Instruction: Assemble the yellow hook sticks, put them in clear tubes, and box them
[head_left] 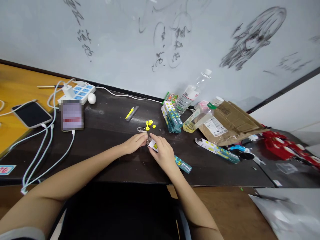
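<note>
My right hand (163, 153) is wrapped around a narrow teal-and-white cardboard box (183, 164), whose printed end sticks out below the palm. The box's white end with a yellow mark shows between my two hands. My left hand (136, 143) is closed, its fingertips pinched together at that white end; what they hold is too small to make out. Just beyond my fingers lie several small yellow pieces (147, 125) and a thin wire loop (141, 129). Farther back rests a yellow-and-grey pen-like tool (131, 113).
At the right stand more teal boxes (172, 117), a water bottle (188, 95), a bottle of yellowish liquid (191, 125) and a brown carton (230, 123). Left are a power strip (83, 90), a charging phone (32, 114) and white cables (45, 146). A whiteboard (120, 43) rises behind.
</note>
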### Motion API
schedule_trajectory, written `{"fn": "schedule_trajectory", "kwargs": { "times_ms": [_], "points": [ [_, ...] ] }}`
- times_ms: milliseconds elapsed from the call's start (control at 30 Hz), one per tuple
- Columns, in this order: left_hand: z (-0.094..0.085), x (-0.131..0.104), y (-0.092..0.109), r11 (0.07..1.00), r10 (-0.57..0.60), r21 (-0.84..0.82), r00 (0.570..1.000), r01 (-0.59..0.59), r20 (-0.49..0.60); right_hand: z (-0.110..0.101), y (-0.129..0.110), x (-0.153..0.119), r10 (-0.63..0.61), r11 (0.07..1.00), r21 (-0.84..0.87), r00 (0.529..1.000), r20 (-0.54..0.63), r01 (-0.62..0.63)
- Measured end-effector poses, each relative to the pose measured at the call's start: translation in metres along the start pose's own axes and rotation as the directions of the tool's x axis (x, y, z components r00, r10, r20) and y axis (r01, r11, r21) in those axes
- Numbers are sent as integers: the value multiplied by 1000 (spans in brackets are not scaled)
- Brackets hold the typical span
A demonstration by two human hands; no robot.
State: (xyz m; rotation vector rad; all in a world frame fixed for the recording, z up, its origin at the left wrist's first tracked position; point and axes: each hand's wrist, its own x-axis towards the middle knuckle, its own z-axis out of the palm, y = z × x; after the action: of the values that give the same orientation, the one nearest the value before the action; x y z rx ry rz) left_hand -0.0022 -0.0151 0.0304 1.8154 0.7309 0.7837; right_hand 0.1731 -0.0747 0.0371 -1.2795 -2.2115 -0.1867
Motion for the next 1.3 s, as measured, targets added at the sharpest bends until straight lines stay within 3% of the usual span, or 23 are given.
{"fn": "schedule_trajectory", "kwargs": {
  "times_ms": [100,267,367,467,700,967,1067,1133,1233,1300],
  "points": [
    [-3,-1,3,997,44,62,999,-45,7,-3,2,0,8,1000,22,1000,-14,-7],
    [-6,-1,4,937,109,327,992,-124,64,-4,0,-1,13,997,70,1000,-6,-12],
    [-7,-2,3,906,133,406,991,-115,-15,-5,-1,-1,10,997,80,1000,-4,-10],
    [-8,-3,3,902,184,409,980,-135,-82,-5,1,-1,25,996,83,1000,-7,-24],
    [-9,-5,3,894,270,368,963,-256,13,-7,6,-2,64,994,88,998,-13,-62],
    [-11,-7,4,839,409,370,911,-398,52,-11,7,-1,85,993,90,996,-25,-82],
    [-11,-5,5,824,432,396,902,-405,24,-10,6,-2,71,994,85,997,-22,-69],
    [-10,-3,5,838,429,399,901,-372,-60,-10,5,-2,63,994,86,998,-20,-62],
    [-9,-1,5,902,346,343,913,-260,-216,-10,2,-1,52,995,89,999,-7,-51],
    [-6,0,4,947,256,254,940,-196,-228,-9,-1,0,41,995,96,999,-2,-41]
  ]
}}
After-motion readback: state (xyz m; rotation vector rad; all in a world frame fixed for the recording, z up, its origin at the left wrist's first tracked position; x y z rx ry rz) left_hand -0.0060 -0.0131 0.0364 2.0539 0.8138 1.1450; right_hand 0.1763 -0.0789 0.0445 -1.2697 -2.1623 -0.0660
